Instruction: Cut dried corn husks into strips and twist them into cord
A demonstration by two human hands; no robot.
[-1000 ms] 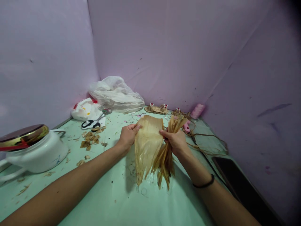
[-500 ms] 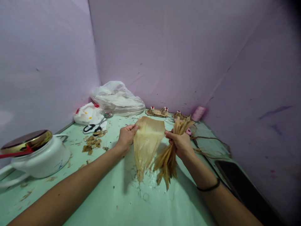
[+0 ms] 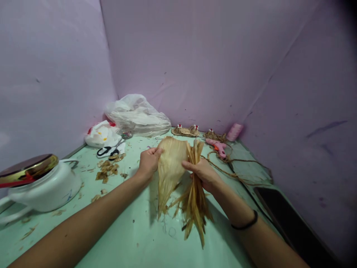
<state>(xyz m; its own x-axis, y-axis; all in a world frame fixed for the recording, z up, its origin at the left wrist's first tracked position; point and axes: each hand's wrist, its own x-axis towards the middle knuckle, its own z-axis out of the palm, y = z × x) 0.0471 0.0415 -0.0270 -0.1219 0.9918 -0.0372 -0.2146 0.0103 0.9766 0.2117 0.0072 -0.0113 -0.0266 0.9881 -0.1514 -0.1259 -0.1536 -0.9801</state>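
In the head view, my left hand (image 3: 149, 163) pinches the left edge of a broad, pale dried corn husk (image 3: 171, 169). The husk hangs in front of me with its narrow, ragged end down. My right hand (image 3: 203, 172) is closed around a bundle of dried corn husks (image 3: 197, 203), whose frayed ends fan out below it. Its thumb lies at the right edge of the pale husk; whether it presses on it I cannot tell. Behind the right hand, a pink glue gun (image 3: 218, 146) lies on the table (image 3: 117, 238).
At left stands a white enamel pot (image 3: 48, 190) with a lid (image 3: 33, 167) on top. Scissors (image 3: 113, 149) and husk scraps (image 3: 107, 169) lie near it. A plastic bag (image 3: 139, 115), braided pieces (image 3: 185, 131) and pink spool (image 3: 234, 132) line the back; a phone (image 3: 290, 219) lies right.
My right hand has shifted left with the bundle, closer to the pale husk, and the bundle hangs more upright. More of the glue gun shows now. My left hand stays nearly in place.
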